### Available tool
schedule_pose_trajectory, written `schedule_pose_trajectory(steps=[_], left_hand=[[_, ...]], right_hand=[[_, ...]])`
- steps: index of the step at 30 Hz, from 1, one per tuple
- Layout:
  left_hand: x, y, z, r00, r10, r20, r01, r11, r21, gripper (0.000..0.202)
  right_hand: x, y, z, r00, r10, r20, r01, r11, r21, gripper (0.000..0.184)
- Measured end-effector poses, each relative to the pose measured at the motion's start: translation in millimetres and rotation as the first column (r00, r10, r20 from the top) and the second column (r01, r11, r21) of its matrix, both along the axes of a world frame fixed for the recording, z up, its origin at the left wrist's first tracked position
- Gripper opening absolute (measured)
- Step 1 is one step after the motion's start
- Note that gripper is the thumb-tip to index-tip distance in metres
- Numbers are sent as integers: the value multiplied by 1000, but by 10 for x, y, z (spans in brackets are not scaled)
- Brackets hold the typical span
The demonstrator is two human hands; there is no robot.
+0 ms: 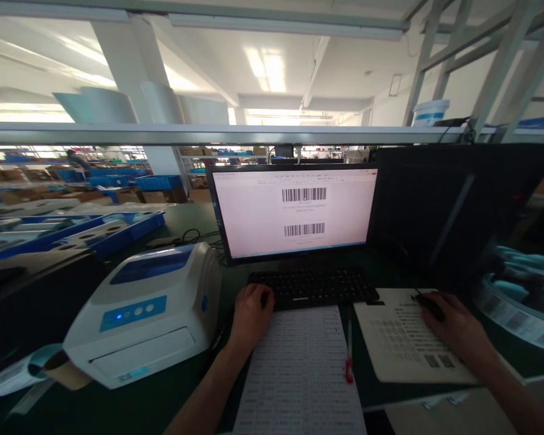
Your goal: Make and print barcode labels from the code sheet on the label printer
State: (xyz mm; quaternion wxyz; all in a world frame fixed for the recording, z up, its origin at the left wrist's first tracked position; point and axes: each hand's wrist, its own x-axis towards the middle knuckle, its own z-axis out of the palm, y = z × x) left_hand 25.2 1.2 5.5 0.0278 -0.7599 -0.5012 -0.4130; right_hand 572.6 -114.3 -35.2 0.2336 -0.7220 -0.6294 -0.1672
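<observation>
My left hand (252, 308) rests at the left end of a black keyboard (317, 287). Its fingers are bent over the keys, with a dark gap between thumb and forefinger, and nothing shows in its grasp. On a pale printed mat (390, 344), my right hand (453, 323) is wrapped over a black computer mouse (431, 307). A monitor (294, 211) behind the keyboard displays two barcodes, one above the other. Below the keyboard lies a printed sheet (299, 374) with rows of text, and a pen with a red part (349, 368) lies along its right edge.
A white and blue label printer (149, 314) stands left, its blue light on. Blue trays (113, 235) with rolls sit behind it. Rolls of labels (521, 302) lie at the far right, near a dark panel (457, 205). A shelf rail (208, 134) crosses above the monitor.
</observation>
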Motion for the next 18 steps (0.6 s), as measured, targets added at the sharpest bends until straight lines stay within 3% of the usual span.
schedule_pose_trajectory(steps=[18], left_hand=[[14, -18, 9, 999, 31, -11, -31, 999, -14, 12]], right_hand=[[41, 0, -31, 999, 19, -40, -22, 998, -57, 55]])
